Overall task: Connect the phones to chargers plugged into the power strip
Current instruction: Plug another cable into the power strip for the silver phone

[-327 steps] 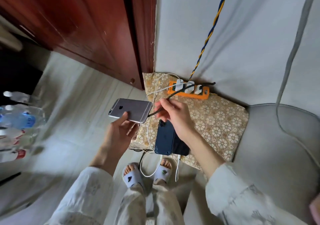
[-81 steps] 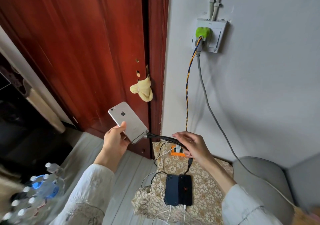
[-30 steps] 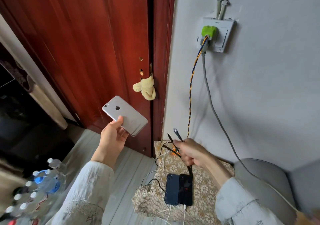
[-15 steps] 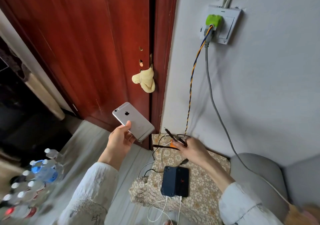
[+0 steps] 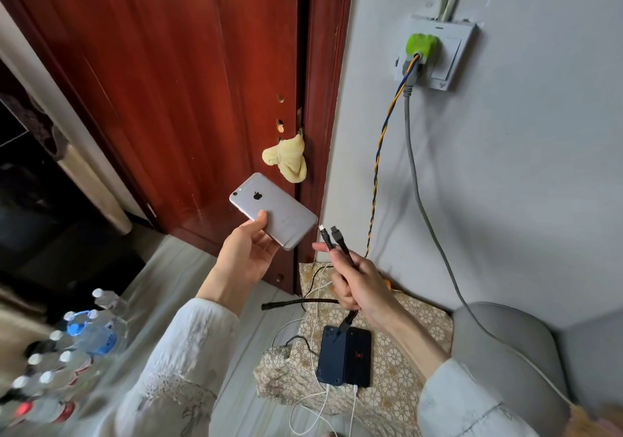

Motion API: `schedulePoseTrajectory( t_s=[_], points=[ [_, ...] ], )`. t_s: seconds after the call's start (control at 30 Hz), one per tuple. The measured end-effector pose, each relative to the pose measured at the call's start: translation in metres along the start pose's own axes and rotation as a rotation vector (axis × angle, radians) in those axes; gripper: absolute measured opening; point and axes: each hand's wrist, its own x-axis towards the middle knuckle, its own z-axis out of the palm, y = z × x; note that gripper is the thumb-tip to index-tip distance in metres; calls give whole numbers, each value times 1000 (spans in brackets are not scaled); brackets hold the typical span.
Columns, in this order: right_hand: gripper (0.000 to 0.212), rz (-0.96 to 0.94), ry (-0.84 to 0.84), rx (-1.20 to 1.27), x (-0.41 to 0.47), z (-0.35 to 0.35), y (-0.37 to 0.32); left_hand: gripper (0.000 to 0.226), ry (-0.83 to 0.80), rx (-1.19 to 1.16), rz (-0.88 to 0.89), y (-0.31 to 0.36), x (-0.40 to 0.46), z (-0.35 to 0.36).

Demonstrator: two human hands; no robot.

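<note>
A silver-grey phone [image 5: 273, 210] with a black logo is showing against a reddish-brown wooden door [image 5: 188, 76], where a pale yellow cloth [image 5: 288, 162] is hanging. A lime-green plug [image 5: 421, 47] is sitting in a grey wall socket [image 5: 451, 62], feeding a twisted blue-and-orange cord [image 5: 379, 163] beside a plain grey cable [image 5: 416, 173]. Two black connector leads [image 5: 337, 242] are standing out against the pale grey wall. Below, a dark blue phone [image 5: 332, 355] and a black phone [image 5: 357, 357] are lying on a beige, flower-patterned cushion [image 5: 397, 396], white cables [image 5: 320, 406] trailing.
</note>
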Motion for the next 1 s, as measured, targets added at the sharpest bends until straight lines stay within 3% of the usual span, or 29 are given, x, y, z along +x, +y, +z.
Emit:
schedulePoseTrajectory(
  t_s=[0.3, 0.6, 0.8, 0.9, 1.0],
  points=[
    [32, 27, -53, -3, 0, 1, -2, 8, -4, 15, -19, 1, -6, 2],
    [34, 28, -48, 49, 0, 0, -2, 8, -24, 44, -23, 1, -10, 2],
    [34, 28, -63, 68, 0, 1, 1, 21, -29, 58, -11, 0, -8, -1],
    [34, 30, -57, 70, 0, 2, 4, 4, -15, 84, 35, -2, -8, 0],
    [34, 23, -49, 68, -1, 3, 7, 18, 17, 148, 110, -4, -9, 2]
  ],
)
